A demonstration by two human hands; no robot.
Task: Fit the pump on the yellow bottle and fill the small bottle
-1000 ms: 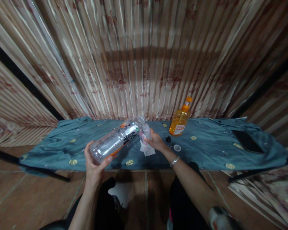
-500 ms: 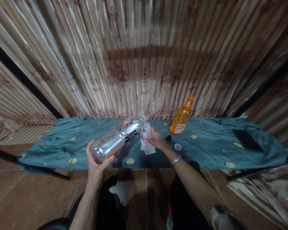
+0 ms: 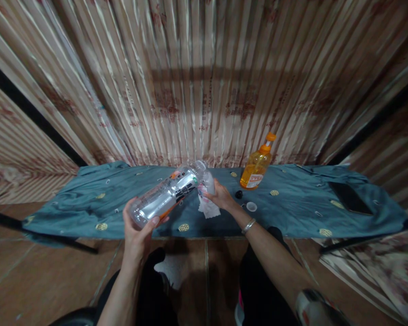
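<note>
Currently, findings as observed from the head view:

Left hand: the left hand grips the base end of a clear plastic bottle with an orange, white and black label; fingers are wrapped round the bottom, thumb on the near side.

Bottle position: the clear bottle is held off the table, tilted, base low toward the person and neck raised toward the far side, above the near edge of the cloth.

Right hand: the right hand is closed on a crumpled white tissue or wipe, pressed against the neck end of the clear bottle; whether the bottle mouth is capped cannot be told.

Wrist: a silver bracelet sits on the right forearm.

Table: a low table covered with a teal cloth patterned with small yellow medallions spans the view.

Other bottle: a yellow-orange plastic bottle with an orange cap stands upright on the cloth, just beyond and right of the right hand.

Small items: a small black cap and a small white round lid lie on the cloth near the right wrist.

Far right: a dark flat phone lies on the cloth, well apart from both hands.

Backdrop: a pleated beige and reddish curtain hangs behind the table.

Floor: brown tiles.
</note>
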